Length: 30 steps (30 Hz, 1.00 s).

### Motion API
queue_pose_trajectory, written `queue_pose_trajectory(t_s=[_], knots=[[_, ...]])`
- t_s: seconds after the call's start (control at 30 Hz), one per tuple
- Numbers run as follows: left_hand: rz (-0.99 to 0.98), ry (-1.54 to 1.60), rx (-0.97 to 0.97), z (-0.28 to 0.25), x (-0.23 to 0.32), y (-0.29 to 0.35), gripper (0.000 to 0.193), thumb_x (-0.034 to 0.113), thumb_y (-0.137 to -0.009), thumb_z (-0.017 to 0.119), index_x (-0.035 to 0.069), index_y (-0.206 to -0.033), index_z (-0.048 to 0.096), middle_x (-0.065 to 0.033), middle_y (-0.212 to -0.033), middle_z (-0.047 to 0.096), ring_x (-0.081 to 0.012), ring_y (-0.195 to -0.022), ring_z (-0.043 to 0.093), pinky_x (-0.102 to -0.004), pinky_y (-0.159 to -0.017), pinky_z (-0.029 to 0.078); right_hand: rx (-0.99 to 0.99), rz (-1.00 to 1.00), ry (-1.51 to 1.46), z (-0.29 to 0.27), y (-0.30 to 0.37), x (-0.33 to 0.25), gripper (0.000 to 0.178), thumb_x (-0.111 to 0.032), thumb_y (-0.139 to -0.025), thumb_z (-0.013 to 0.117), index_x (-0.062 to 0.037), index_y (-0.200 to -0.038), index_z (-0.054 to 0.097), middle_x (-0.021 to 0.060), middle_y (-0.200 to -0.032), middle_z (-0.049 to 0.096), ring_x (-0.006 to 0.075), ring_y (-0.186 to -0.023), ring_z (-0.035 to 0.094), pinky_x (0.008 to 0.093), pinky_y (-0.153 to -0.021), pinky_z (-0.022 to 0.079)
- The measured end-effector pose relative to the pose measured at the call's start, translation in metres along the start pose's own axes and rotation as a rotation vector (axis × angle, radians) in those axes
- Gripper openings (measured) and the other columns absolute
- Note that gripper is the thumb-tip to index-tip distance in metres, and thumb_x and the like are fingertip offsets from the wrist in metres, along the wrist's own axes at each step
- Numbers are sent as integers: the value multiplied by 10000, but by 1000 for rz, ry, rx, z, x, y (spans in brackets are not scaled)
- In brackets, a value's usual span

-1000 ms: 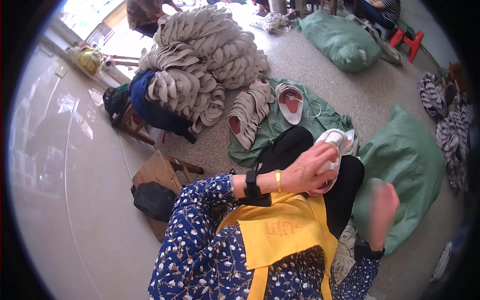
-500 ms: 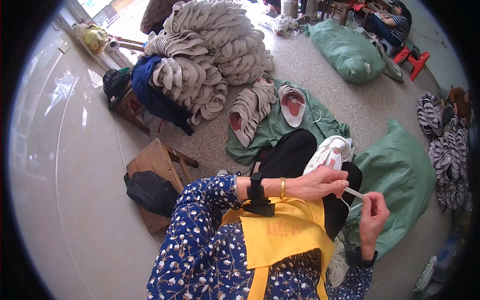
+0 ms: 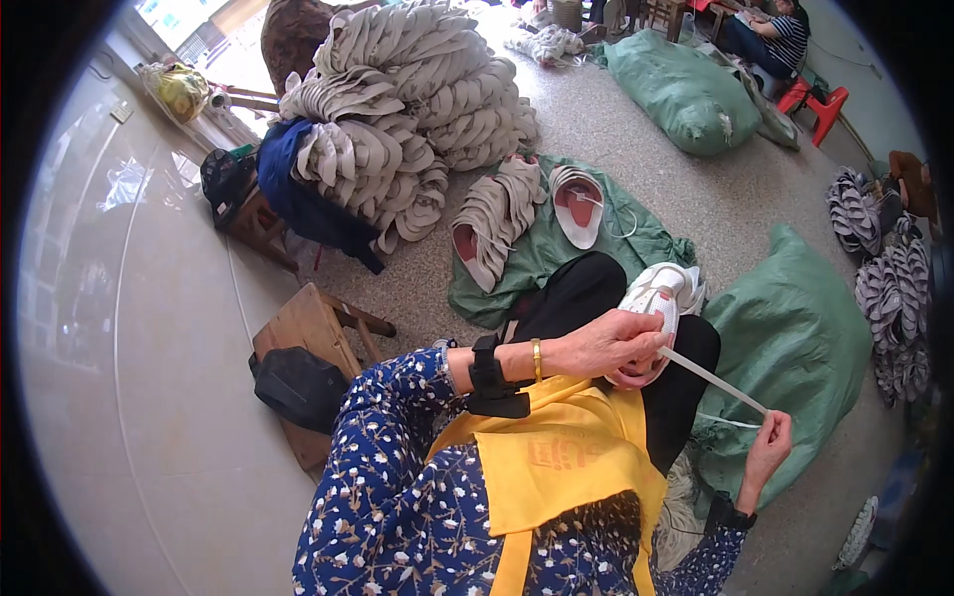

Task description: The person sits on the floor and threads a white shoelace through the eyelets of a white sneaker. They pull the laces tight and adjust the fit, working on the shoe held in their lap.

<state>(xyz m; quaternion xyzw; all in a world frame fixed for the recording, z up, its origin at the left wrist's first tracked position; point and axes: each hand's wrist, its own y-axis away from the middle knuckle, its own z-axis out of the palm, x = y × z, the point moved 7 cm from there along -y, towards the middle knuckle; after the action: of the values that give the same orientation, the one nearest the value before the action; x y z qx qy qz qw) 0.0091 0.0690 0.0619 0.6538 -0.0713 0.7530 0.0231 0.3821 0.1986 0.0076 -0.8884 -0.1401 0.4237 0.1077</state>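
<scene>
A white sneaker (image 3: 664,290) with pinkish patches lies across my knees. My left hand (image 3: 614,343) is closed over its near part, fingertips pinching a flat white shoelace (image 3: 717,381). Down and to the right, my right hand (image 3: 767,449) grips the lace in a pinch, so it runs taut between both hands. A second, looser length of lace shows below the taut one. Part of the sneaker is covered by my left hand.
Beyond my knees, a green sheet (image 3: 636,219) bears a white shoe (image 3: 578,214) and nested shoe uppers (image 3: 507,204). A large heap of uppers (image 3: 417,89) stands behind. A green sack (image 3: 785,348) is at right, a wooden stool (image 3: 303,323) at left. Another person (image 3: 770,40) sits far right.
My right hand has moved down and right, drawing out a longer stretch of shoelace. My left hand has shifted slightly left and down, showing more of the sneaker.
</scene>
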Motion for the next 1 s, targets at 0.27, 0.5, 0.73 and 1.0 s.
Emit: queue_pose_trajectory(t_s=[0.27,0.5,0.73,1.0], knots=[[25,-104,23,-5,-6,3,302,270,-1111,488,9,-976,561,5,-722,494,-90,-666,438,-291,-598,427,17,26,111,-1,0,50,169,-157,-1056,604,-11,-972,599,-8,-755,547,59,-654,487,262,-566,398],[-47,-174,52,3,-1,1,295,249,-1080,524,9,-913,563,-46,-669,541,-148,-612,502,-349,-591,453,-58,9,453,3,-7,63,150,-152,-1003,657,-6,-994,621,77,-756,627,148,-655,582,361,-599,462],[133,-570,29,26,10,-1,235,174,-992,641,-7,-862,568,-144,-679,581,-336,-623,600,-429,-602,470,-420,192,-308,77,-11,-90,201,-34,-980,629,-18,-1175,674,28,-1005,735,43,-606,560,223,-538,469],[236,-627,27,31,5,0,173,158,-955,664,6,-919,589,-180,-768,627,-391,-751,664,-468,-665,502,-796,140,-752,125,23,-191,114,-6,-993,645,13,-1105,633,62,-965,715,103,-762,680,246,-657,569]])
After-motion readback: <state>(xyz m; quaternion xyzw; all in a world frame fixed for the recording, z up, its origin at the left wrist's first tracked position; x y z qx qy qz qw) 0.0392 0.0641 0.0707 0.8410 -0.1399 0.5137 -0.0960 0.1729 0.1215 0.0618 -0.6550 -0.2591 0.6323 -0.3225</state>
